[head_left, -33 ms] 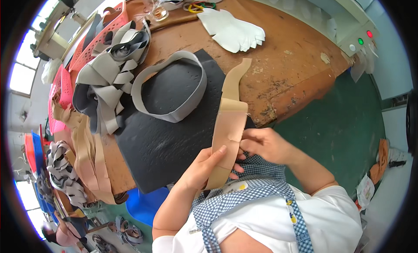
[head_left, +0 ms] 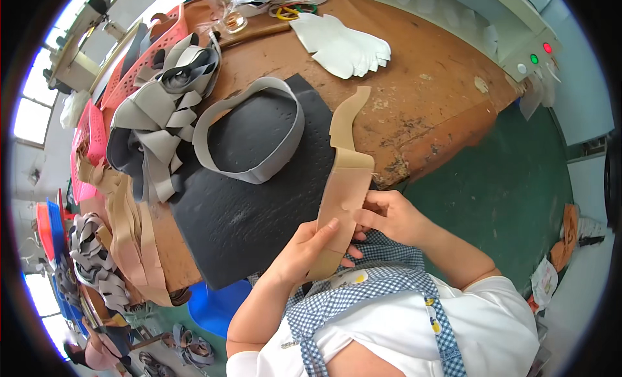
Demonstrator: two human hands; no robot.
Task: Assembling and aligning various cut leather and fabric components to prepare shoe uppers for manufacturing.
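A long beige fabric strip [head_left: 345,199], with a paler pinkish middle section, slants up from my lap past the table edge. My left hand [head_left: 311,248] grips it low down, thumb across the top and fingers underneath. My right hand [head_left: 392,218] is closed at the strip's right edge, thumb and forefinger pinched there; some of its fingers are hidden. The strip's narrow far end lies on the table. To its left, a grey elastic loop [head_left: 259,173] stands on its edge on a black mat [head_left: 243,215].
Grey strips [head_left: 155,111] are heaped beyond the mat, near pink baskets [head_left: 146,56]. More beige strips [head_left: 133,231] hang over the table's left side. White cut pieces [head_left: 343,46] lie on the brown table [head_left: 440,72]. A blue seat [head_left: 217,309] is below.
The right thumb and forefinger have come closer to the strip's edge. The view has shifted slightly; the left hand keeps its hold.
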